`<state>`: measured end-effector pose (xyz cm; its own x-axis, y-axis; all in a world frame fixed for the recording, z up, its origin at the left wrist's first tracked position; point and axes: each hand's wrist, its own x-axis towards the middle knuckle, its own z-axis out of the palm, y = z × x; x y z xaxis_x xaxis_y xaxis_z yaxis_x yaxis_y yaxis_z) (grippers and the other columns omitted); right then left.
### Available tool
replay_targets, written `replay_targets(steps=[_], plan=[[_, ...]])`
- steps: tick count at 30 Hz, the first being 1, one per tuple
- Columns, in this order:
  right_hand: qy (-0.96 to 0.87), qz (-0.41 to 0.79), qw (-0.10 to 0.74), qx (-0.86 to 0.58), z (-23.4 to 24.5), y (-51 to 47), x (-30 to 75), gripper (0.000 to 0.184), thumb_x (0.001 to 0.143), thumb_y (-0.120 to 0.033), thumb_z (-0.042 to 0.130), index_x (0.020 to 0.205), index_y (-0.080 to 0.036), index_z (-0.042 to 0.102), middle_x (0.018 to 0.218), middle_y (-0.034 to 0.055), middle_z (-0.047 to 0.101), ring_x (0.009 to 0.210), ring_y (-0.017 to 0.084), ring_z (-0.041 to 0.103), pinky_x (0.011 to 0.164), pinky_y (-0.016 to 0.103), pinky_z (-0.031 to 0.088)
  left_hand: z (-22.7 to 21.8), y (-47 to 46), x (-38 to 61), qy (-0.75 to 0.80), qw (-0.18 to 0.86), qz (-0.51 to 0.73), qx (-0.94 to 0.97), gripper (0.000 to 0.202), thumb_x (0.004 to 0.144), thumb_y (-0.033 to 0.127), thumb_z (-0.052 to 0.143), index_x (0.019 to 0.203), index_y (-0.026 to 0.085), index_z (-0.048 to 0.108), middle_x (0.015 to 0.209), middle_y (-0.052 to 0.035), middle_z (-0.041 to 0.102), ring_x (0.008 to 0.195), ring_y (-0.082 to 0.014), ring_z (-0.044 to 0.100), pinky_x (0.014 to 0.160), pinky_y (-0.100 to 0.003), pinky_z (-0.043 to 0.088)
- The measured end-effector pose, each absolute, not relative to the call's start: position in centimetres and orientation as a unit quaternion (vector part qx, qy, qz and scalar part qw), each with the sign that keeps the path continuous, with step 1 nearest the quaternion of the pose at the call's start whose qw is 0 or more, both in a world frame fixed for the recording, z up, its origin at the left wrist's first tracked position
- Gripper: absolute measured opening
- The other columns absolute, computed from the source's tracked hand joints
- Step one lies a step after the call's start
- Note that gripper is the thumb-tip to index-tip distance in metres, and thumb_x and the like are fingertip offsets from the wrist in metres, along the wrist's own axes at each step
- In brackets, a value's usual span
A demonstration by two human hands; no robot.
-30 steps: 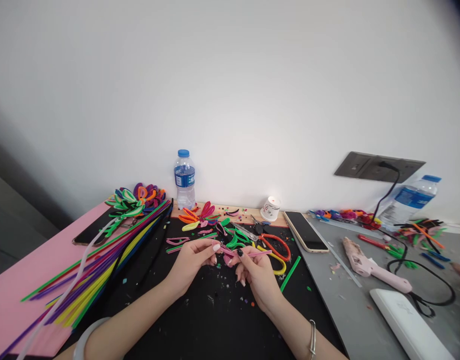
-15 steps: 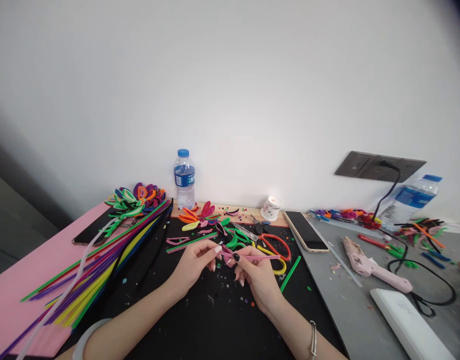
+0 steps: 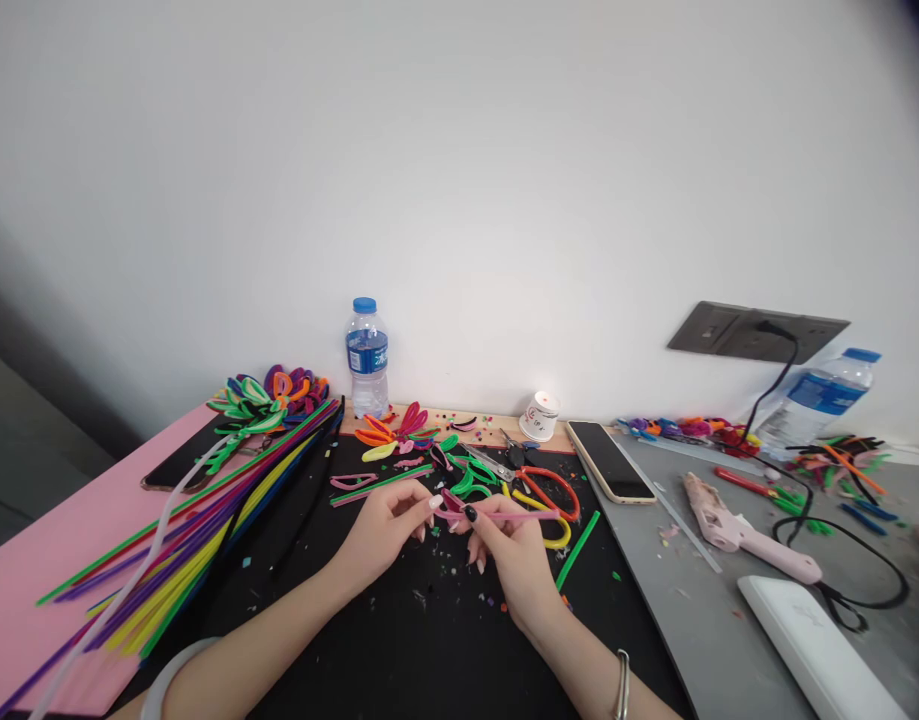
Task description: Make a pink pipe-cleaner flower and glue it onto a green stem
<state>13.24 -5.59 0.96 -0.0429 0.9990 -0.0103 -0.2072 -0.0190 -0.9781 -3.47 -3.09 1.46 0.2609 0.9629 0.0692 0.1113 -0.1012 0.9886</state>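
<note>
Left hand (image 3: 388,522) and right hand (image 3: 513,556) both pinching pink pipe cleaner (image 3: 508,513), lower centre of frame, just above black surface (image 3: 429,650), orange scissors (image 3: 553,490) just beyond. Looks like mid-bend, shaping loop. Next bit probably needs firm pinch at fold, steady twist.

The surface (image 3: 492,426) carries a pink sheet (image 3: 46,560) at the left, a scrap-strewn black mat (image 3: 399,650) in the middle and a grey mat (image 3: 699,620) at the right. A long bundle of coloured pipe cleaners (image 3: 204,530) slants across pink and black, with a dark phone (image 3: 181,462) beside it, and a water bottle (image 3: 367,358), a paper cup (image 3: 540,416) and orange-handled scissors (image 3: 549,488) towards the far side. On the grey lie a second phone (image 3: 610,462), a pink glue gun (image 3: 736,530) and, nearest, a white box (image 3: 819,650).
</note>
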Motion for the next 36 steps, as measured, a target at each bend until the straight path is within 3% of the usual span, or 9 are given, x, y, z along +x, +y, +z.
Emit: replay_targets(steps=[6,15,23,27,31,36], plan=[[-0.455,0.517,0.546,-0.478,0.7,-5.2,13.7,0.034,0.08,-0.046,0.055,0.063,-0.017,0.056,0.043,-0.0056,0.044,0.035,0.007,0.032,0.037,0.02,0.022,2.5,-3.9,-3.1,0.371,0.412,0.316,0.77,0.027,0.082,0.027,0.054,0.057,0.015,0.056,0.058,0.0013,0.051,0.057,-0.0118,0.049,0.056,-0.022,0.036],[-0.54,0.52,0.489,-0.447,0.8,-5.8,13.5,0.041,0.082,-0.05,0.049,0.055,-0.02,0.051,0.045,-0.0067,0.03,0.04,0.009,0.023,0.041,0.022,0.016,2.7,-4.5,-3.1,0.256,0.415,0.209,0.848,0.026,0.082,0.029,0.056,0.059,0.016,0.058,0.059,0.0013,0.051,0.058,-0.0123,0.047,0.057,-0.022,0.036],[-0.589,0.53,0.44,-0.424,0.8,-6.0,13.3,0.038,0.085,-0.043,0.049,0.057,-0.018,0.055,0.042,-0.0069,0.033,0.038,0.008,0.025,0.04,0.021,0.017,2.4,-5.3,-2.7,0.244,0.448,0.183,0.84,0.023,0.078,0.026,0.06,0.057,0.016,0.058,0.059,0.0023,0.05,0.056,-0.0111,0.045,0.054,-0.021,0.035],[-0.511,0.523,0.51,-0.454,1.2,-5.2,13.8,0.034,0.081,-0.043,0.055,0.059,-0.018,0.058,0.038,-0.0072,0.038,0.034,0.007,0.026,0.038,0.02,0.019,1.9,-5.2,-2.3,0.332,0.462,0.251,0.783,0.021,0.077,0.026,0.06,0.06,0.015,0.06,0.061,0.0018,0.053,0.052,-0.0103,0.049,0.053,-0.021,0.038],[-0.406,0.561,0.574,-0.437,1.1,-4.5,14.1,0.027,0.076,-0.042,0.061,0.065,-0.017,0.06,0.046,-0.0018,0.055,0.035,0.009,0.04,0.036,0.02,0.026,1.5,-4.6,-2.2,0.401,0.545,0.358,0.643,0.013,0.072,0.027,0.065,0.074,0.015,0.06,0.064,0.0013,0.058,0.052,-0.0112,0.054,0.053,-0.022,0.043],[-0.37,0.605,0.578,-0.404,0.9,-4.6,13.9,0.023,0.075,-0.038,0.064,0.069,-0.015,0.062,0.058,0.0045,0.066,0.042,0.012,0.052,0.038,0.021,0.034,1.8,-4.3,-2.5,0.414,0.553,0.453,0.563,0.013,0.071,0.023,0.065,0.082,0.016,0.061,0.067,-0.0007,0.064,0.057,-0.0135,0.059,0.058,-0.025,0.049]])
